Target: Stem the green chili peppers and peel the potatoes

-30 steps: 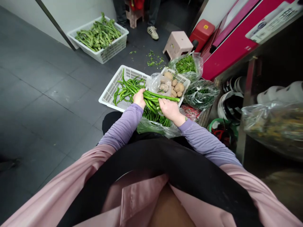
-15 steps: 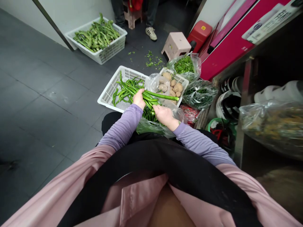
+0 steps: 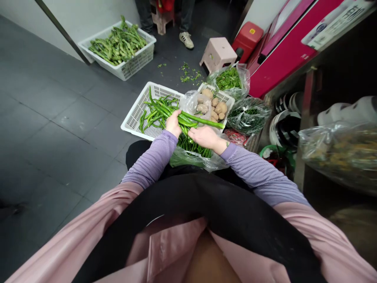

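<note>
My left hand is closed around a bunch of long green chili peppers, which slants across the view. One long green stalk-like piece sticks out of the bunch to the right. My right hand is closed at the stem end of the peppers, its fingertips pinching a pepper stem. Beneath my hands lies an open clear plastic bag with many more green chili peppers in it. Just beyond, a white slotted basket holds loose peppers.
Potatoes and a knotted plastic bag fill a smaller basket. Bagged greens stand by a pink stool. Farther left is a basket of green stalks. A person's shoe shows at the back. Metal shelving is on the right.
My right hand has shifted slightly up and its forearm swings outward to the right. My left hand keeps its hold on the peppers. The view has moved a little.
</note>
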Action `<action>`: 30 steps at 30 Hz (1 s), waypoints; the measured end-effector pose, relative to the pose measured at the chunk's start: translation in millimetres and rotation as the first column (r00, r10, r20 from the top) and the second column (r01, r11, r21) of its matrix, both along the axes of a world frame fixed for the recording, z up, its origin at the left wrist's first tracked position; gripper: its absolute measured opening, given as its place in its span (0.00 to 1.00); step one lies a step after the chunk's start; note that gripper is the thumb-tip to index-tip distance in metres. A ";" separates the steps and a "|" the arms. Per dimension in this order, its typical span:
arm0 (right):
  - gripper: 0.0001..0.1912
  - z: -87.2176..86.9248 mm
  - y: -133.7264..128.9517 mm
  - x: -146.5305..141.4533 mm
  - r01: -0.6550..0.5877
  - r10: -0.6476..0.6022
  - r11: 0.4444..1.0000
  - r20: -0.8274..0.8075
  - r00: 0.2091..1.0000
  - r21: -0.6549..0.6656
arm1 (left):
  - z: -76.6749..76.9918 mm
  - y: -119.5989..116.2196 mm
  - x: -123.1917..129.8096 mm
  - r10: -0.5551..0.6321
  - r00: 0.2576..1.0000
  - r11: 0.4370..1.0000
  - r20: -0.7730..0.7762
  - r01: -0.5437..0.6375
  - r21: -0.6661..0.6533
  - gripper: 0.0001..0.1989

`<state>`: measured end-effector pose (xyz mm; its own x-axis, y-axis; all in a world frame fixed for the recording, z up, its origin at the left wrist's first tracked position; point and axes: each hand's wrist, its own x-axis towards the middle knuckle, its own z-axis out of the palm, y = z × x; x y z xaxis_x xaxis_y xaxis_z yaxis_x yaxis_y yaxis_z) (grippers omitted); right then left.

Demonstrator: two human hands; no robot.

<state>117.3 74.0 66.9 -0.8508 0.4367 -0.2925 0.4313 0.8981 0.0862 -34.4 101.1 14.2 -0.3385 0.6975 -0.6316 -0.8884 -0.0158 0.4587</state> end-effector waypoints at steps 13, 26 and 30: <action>0.23 -21.0 -33.3 -21.5 0.400 -0.393 0.916 -0.109 0.913 0.045 | 6.8 -7.3 16.5 0.033 0.991 0.998 -0.132 -0.041 -0.052 0.08; 0.23 -31.8 -18.1 -23.3 0.368 -0.309 0.921 -0.334 0.891 0.130 | 13.3 -9.6 11.7 -0.006 0.975 1.000 -0.224 0.010 0.017 0.16; 0.18 -22.4 -10.3 -13.8 0.301 -0.293 0.953 -0.301 0.908 -0.020 | 9.8 -13.7 14.5 -0.041 0.964 0.999 -0.262 0.044 0.005 0.13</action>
